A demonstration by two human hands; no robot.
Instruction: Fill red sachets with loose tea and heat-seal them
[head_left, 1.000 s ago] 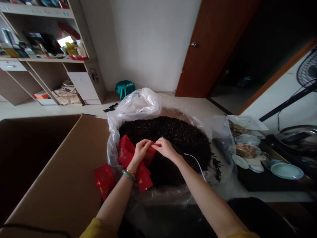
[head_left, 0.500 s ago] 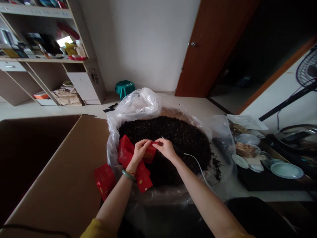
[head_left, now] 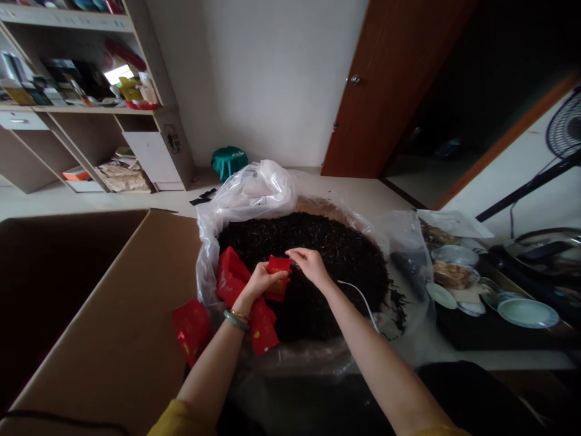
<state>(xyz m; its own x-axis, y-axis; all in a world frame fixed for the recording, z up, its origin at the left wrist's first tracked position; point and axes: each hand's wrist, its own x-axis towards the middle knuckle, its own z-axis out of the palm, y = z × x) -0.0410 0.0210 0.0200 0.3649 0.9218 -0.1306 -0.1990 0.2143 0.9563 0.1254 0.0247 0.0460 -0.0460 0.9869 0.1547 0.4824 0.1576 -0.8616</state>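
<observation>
My left hand [head_left: 263, 282] is closed on a small red packet [head_left: 278, 266], its thumb lying across the front. My right hand [head_left: 309, 264] is at the packet's upper right corner with fingertips pinched together; whether anything is between them is too small to make out. Below both hands spreads a heap of dark dried leaves [head_left: 318, 236], like loose tea, inside a clear plastic bag [head_left: 206, 242]. More red packets [head_left: 233, 272] lie on the heap's left side, partly under my left wrist. Another red packet [head_left: 193, 327] rests farther left, by the cardboard.
A large open cardboard box [head_left: 122, 303] stands at left. A white cable [head_left: 363, 297] lies over the heap's right side. Dishes [head_left: 529, 313] and a tub [head_left: 454, 272] sit on a dark surface at right. A green-covered bin [head_left: 229, 162] stands by the wall.
My right hand has come off the packet's top edge and moved slightly up and right. My left hand has shifted its thumb onto the packet's front, and the packet now stands more upright.
</observation>
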